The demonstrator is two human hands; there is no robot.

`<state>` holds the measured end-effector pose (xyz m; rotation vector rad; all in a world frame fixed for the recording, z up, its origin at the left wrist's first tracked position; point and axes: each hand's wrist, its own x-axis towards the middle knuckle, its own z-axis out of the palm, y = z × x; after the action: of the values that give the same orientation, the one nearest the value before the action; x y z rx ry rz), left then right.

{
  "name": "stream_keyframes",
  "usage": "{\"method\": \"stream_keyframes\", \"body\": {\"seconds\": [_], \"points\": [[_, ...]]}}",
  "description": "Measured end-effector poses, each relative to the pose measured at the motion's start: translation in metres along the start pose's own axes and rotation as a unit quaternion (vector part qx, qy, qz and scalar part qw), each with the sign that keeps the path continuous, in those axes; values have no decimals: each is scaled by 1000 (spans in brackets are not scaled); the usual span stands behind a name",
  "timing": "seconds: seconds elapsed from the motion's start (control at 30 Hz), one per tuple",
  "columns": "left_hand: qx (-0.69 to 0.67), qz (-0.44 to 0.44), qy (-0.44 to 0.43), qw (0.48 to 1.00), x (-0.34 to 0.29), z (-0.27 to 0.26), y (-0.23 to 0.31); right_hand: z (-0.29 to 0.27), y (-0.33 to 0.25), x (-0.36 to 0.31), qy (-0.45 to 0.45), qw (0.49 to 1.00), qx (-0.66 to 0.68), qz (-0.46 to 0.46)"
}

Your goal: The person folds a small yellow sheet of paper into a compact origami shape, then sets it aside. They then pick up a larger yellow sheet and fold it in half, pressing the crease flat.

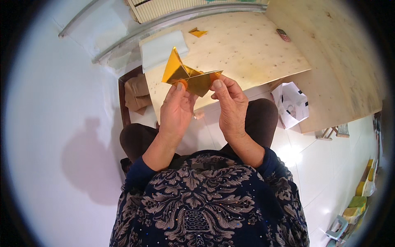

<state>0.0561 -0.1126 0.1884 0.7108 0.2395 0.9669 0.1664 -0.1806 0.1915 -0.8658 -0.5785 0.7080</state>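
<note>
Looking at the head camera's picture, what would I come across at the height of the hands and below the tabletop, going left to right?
Brown crumpled material, left hand, folded gold paper, right hand, white many-sided container, small wooden-legged item.

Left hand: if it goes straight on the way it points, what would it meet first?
The left hand would first meet the gold paper it holds; beyond, perhaps the table, though depth is unclear.
</note>
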Motion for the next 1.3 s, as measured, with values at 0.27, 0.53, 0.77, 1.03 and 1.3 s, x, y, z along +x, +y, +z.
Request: {"method": "stream_keyframes", "body": {"seconds": [0.27, 0.53, 0.77, 1.03, 1.3], "points": [[22, -22, -10, 999, -15, 2, -2, -1, -10, 1, 19, 1000, 5, 18], [163, 35, -1, 986, -16, 4, 35, -15, -25, -7, -31, 995, -95, 9], [326, 30, 16, 945, -13, 10, 60, -12, -34, -12, -52, 991, -121, 10], [383, -6, 24, 924, -15, 13, 62, -15, -35, -11, -58, 987, -149, 22], [361, 3, 90, 928, -18, 20, 56, -15, -23, -16, -111, 984, -51, 132]]}}
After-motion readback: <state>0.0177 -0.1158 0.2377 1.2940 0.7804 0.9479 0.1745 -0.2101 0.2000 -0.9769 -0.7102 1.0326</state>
